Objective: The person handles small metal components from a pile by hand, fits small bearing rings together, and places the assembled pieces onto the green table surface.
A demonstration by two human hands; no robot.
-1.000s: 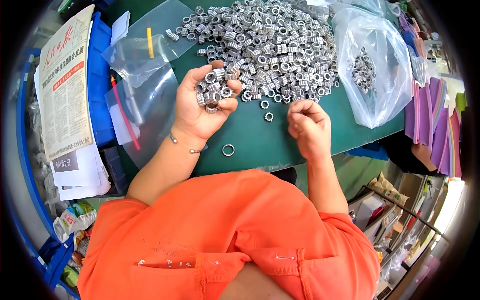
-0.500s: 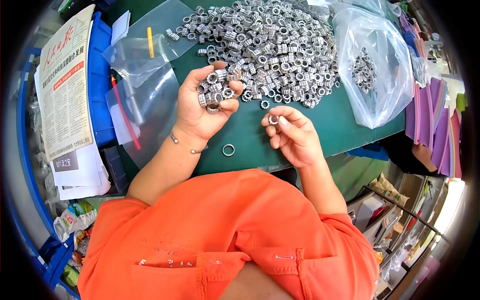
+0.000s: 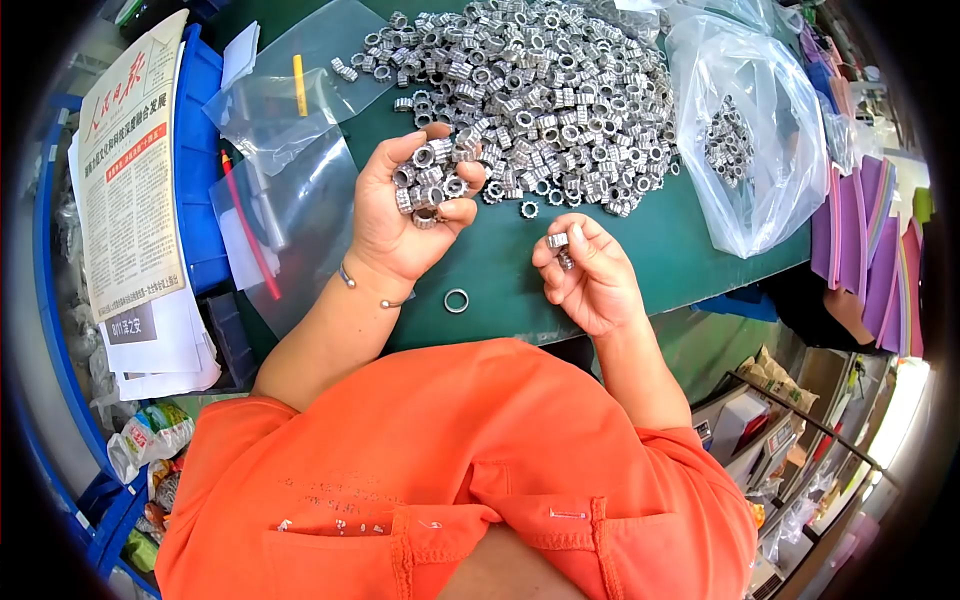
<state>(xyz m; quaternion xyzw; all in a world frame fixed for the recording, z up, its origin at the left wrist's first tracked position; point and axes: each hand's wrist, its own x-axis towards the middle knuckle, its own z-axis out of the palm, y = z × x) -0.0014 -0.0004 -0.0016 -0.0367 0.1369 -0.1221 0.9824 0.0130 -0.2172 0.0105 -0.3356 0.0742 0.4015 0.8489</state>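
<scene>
Pinched between the right thumb and forefinger, one ribbed metal ring [image 3: 557,240] sat at the fingertips of the right hand [image 3: 605,280], with a second ring [image 3: 566,260] just below it, against the curled fingers. That light grip probably suited so small a part, as it left the ribbed wall in sight. The left hand [image 3: 385,220] was cupped around a cluster of rings [image 3: 428,180], its fingers curled at the far side, likely so that none rolled off.

The pinched ring showed its side, so its hole seemed to run roughly toward and away from the body; the second one's angle I could not tell. The clustered rings pointed every way, some end-on, some sideways. None was much longer than it was wide, so the hole gave the clearest axis.

Just beyond the hands, a loose toothed ring [image 3: 529,210] lay flat by the near edge of the heap [image 3: 560,110], its hole facing up. A smoother ring [image 3: 456,300] also lay flat, nearer the body on the green table [image 3: 500,265]. The heap's rings were jumbled, with no shared direction. To its right, a clear bag [image 3: 755,210] held more small metal parts [image 3: 728,150].
</scene>
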